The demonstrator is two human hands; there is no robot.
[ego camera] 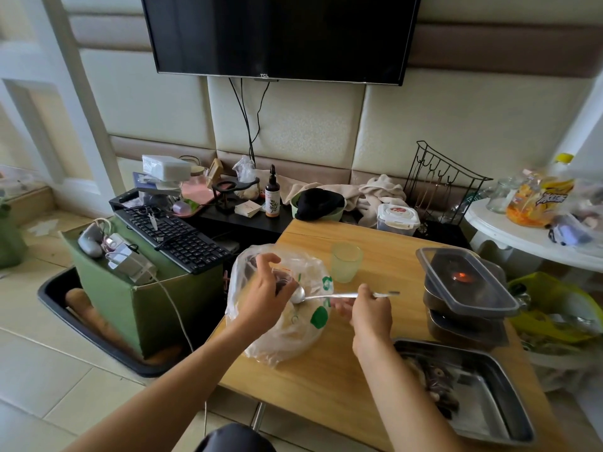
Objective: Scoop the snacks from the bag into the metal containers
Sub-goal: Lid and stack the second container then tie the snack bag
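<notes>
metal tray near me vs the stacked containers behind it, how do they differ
The metal tray is uncovered, with a few snacks showing inside; the stacked containers are topped by a clear lid. The metal tray lies alone on the table; the stacked containers sit one on another. The metal tray is nearer the person. Both are rectangular and stand on the table's right side.
</notes>
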